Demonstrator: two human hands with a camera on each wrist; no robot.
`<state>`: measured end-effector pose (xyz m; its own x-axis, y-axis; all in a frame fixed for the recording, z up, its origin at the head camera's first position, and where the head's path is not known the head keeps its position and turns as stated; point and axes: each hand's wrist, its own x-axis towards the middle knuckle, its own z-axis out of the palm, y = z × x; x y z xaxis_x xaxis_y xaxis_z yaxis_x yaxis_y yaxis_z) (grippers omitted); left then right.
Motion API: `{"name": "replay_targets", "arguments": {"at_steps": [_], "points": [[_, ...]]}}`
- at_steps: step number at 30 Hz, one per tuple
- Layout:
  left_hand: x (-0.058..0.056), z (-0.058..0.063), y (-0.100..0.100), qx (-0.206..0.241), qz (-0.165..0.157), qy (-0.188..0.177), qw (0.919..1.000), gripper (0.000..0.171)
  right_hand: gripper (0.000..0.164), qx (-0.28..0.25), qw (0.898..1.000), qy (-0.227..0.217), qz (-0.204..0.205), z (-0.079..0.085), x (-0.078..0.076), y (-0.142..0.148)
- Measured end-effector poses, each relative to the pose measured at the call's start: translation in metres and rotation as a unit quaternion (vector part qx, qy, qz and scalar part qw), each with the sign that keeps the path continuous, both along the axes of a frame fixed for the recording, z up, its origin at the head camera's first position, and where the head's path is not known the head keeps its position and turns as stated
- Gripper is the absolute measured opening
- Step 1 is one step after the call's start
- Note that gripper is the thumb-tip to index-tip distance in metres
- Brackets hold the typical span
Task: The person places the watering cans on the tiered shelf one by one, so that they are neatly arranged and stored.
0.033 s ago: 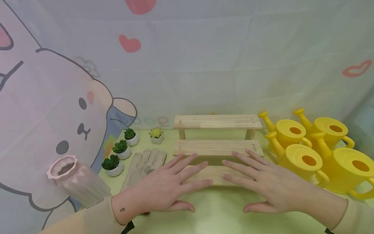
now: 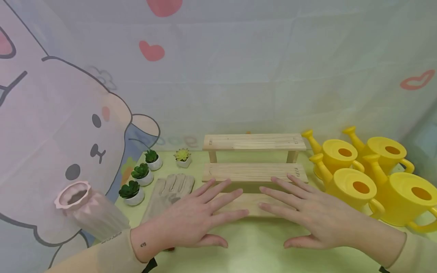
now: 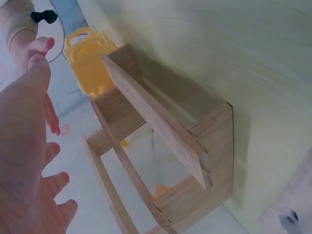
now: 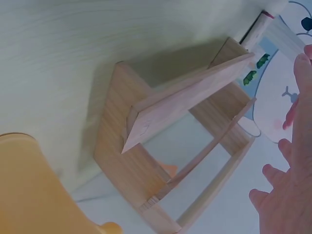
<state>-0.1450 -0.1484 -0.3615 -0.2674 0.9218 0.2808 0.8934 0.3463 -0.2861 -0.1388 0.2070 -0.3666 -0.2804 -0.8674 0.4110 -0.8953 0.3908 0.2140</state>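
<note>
Left hand (image 2: 192, 220) and right hand (image 2: 321, 222) hover, fingers (image 2: 227, 200) wide, near the wooden rack (image 2: 252, 171), long axis sideways, lowest board nearest them.

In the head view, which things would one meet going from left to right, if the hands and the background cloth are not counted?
Pink vase, three dark green plants, light green plant, wooden shelf, four yellow watering cans. The glove is left out: its place in the order is unclear.

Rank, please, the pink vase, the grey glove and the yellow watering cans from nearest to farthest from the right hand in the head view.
1. Yellow watering cans, on the right
2. Grey glove, left of centre
3. Pink vase, at far left
</note>
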Motion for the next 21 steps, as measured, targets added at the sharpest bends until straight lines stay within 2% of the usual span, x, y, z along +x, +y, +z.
{"name": "replay_targets", "arguments": {"at_steps": [3, 7, 10, 12, 13, 15, 18, 20, 21], "points": [[0.000, 0.000, 0.000, 0.007, 0.002, -0.003, 1.0000, 0.085, 0.086, -0.001, 1.000, 0.001, -0.004, 0.001, 0.000, 0.000], [0.000, -0.002, -0.002, 0.038, 0.024, -0.021, 0.9988, 0.085, 0.085, -0.029, 0.999, 0.002, -0.018, 0.002, 0.002, 0.005], [0.000, -0.008, -0.007, 0.070, 0.083, -0.052, 0.9927, 0.088, 0.080, -0.081, 0.996, 0.015, -0.038, 0.002, 0.005, 0.015], [-0.001, -0.014, -0.010, 0.104, 0.135, -0.086, 0.9816, 0.090, 0.077, -0.119, 0.990, 0.031, -0.064, 0.002, 0.008, 0.024], [-0.001, -0.018, -0.012, 0.124, 0.164, -0.105, 0.9730, 0.091, 0.076, -0.139, 0.986, 0.039, -0.081, 0.002, 0.009, 0.030], [-0.003, -0.026, -0.015, 0.170, 0.220, -0.154, 0.9481, 0.091, 0.075, -0.186, 0.975, 0.052, -0.108, 0.001, 0.010, 0.044], [-0.005, -0.035, -0.017, 0.233, 0.291, -0.229, 0.8995, 0.091, 0.079, -0.230, 0.957, 0.059, -0.165, -0.002, 0.014, 0.071], [-0.006, -0.041, -0.017, 0.254, 0.332, -0.279, 0.8644, 0.093, 0.084, -0.263, 0.941, 0.067, -0.200, -0.008, 0.016, 0.093], [-0.007, -0.043, -0.017, 0.259, 0.348, -0.299, 0.8495, 0.093, 0.087, -0.276, 0.933, 0.071, -0.221, -0.012, 0.016, 0.105]]}}
